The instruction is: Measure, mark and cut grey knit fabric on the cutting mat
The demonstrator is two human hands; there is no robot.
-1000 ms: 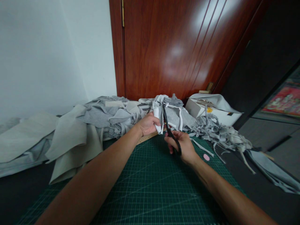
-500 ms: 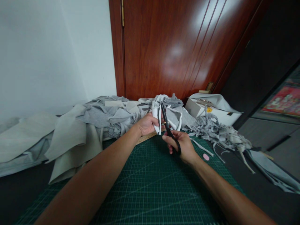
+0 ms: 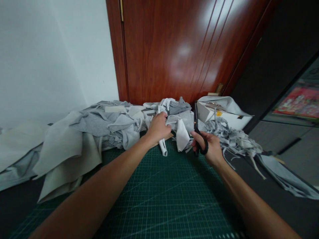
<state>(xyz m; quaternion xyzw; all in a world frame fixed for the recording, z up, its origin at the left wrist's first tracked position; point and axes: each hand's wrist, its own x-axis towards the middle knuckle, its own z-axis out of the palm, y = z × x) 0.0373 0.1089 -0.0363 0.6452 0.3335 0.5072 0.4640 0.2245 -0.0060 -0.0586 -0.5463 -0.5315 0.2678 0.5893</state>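
My left hand (image 3: 158, 126) is closed on a piece of white fabric (image 3: 163, 148), whose narrow folded end hangs below the fingers over the green cutting mat (image 3: 159, 192). To its right is a pointed flap of white cloth (image 3: 182, 135); whether it joins the held piece I cannot tell. My right hand (image 3: 211, 146) grips black-handled scissors (image 3: 195, 121) by their loops, with the blades pointing up and away, apart from the fabric. Under the left hand, part of a wooden ruler (image 3: 169, 136) shows on the mat.
Piled grey and white cloth (image 3: 107, 122) runs along the back and left. Cream sheets (image 3: 64, 142) overhang the mat's left side. Behind the right hand stand a white box (image 3: 226, 116) and a heap of grey scraps (image 3: 239, 141). A brown door (image 3: 161, 49) is behind.
The scissors have moved right, away from the fabric. My left hand has turned back-up over the white piece, and a white flap now hangs between the hands. The view has shifted slightly.
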